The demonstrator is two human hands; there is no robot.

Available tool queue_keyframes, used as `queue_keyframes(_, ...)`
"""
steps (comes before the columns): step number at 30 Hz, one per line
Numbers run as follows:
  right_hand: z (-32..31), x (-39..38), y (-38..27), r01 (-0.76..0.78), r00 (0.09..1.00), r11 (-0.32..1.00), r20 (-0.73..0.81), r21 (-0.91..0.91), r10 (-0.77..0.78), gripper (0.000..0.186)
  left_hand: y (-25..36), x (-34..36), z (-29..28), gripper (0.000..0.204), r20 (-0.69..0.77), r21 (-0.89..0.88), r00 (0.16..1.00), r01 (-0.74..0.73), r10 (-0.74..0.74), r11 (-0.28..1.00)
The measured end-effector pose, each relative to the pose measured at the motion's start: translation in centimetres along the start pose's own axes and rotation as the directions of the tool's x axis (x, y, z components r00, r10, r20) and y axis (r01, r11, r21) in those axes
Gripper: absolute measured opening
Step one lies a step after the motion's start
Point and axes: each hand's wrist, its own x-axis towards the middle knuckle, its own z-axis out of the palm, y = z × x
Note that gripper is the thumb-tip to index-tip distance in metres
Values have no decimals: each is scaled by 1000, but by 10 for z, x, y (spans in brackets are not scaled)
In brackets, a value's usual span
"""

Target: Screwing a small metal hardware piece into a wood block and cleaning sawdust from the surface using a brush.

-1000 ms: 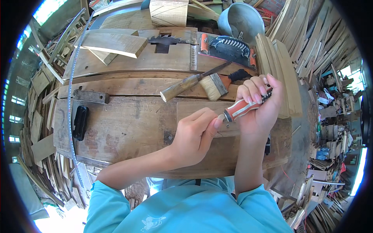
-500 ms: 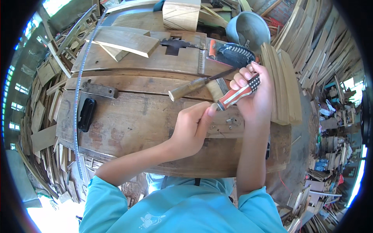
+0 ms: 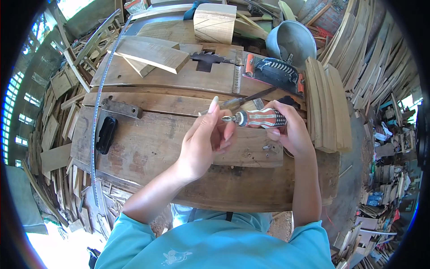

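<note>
My right hand point(image 3: 291, 127) is wrapped round the red, white and dark patterned handle of a screwdriver point(image 3: 262, 118). The tool lies nearly level above the bench, its short metal tip pointing left. Close to that tip is my left hand point(image 3: 199, 141), one digit pointing up and the others loosely curled but apart. I see nothing held in it; whether a finger touches the tip I cannot tell. Behind the hands, a wooden-handled tool with a dark blade point(image 3: 260, 93) lies partly hidden beside a brush. Small metal pieces point(image 3: 267, 148) rest on the wood below the screwdriver.
Curved planks point(image 3: 329, 105) are stacked at the bench's right, near a grey bucket point(image 3: 291, 40). A black-and-orange tool point(image 3: 273, 71) lies behind my hands. Boards point(image 3: 152, 54), a metal-ended block point(image 3: 121, 107), a black case point(image 3: 106, 134) and a long measuring strip point(image 3: 99, 94) occupy the left.
The screwdriver has come down and turned from slanting to nearly level. My left fingers have loosened from its metal end, and the tip now shows. The view has shifted slightly.
</note>
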Motion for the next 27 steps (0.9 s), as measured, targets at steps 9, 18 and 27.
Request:
queue_keyframes(9,-25,1,13,67,998,989,-8,130,-67,30,-11,7,23,67,43,-67,994,99,-96,993)
queue_keyframes(18,-26,3,7,256,966,960,-53,114,-251,31,-27,11,17,70,-44,188,998,53,-46,981)
queue_keyframes(27,-27,2,17,319,947,945,-67,77,-314,36,-30,3,11,52,-113,200,987,137,-115,970)
